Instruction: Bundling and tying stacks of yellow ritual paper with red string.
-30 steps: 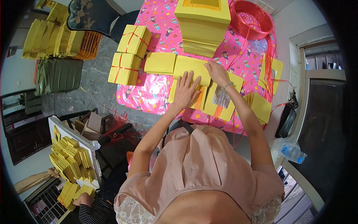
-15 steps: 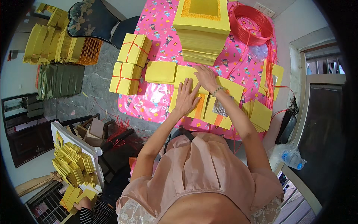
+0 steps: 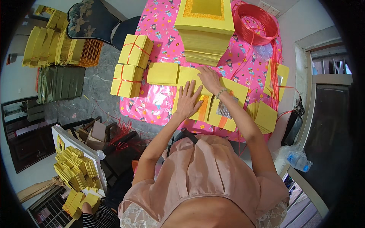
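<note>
Both palms press on a yellow paper sheet (image 3: 188, 74) that is folded over part of other sheets on the pink table. My left hand (image 3: 188, 102) lies with fingers spread on its near part. My right hand (image 3: 209, 79), a beaded bracelet at its wrist, rests flat on the far right part. Under and beside my right forearm is a yellow sheet with a silver foil patch (image 3: 227, 109) and an orange strip. Left of the hands lies a folded yellow packet (image 3: 163, 73). Beyond them rises a tall stack of yellow paper (image 3: 203, 47).
Two bundles tied with red string (image 3: 127, 79) stand at the table's left edge. A red string coil (image 3: 254, 24) sits far right, its strands trailing down. More folded yellow sheets (image 3: 265, 117) fan out near right. A co-worker's hand (image 3: 87, 208) touches yellow packets at lower left.
My hands stay in nearly the same place on the folded paper. The co-worker's hand at lower left has shifted slightly.
</note>
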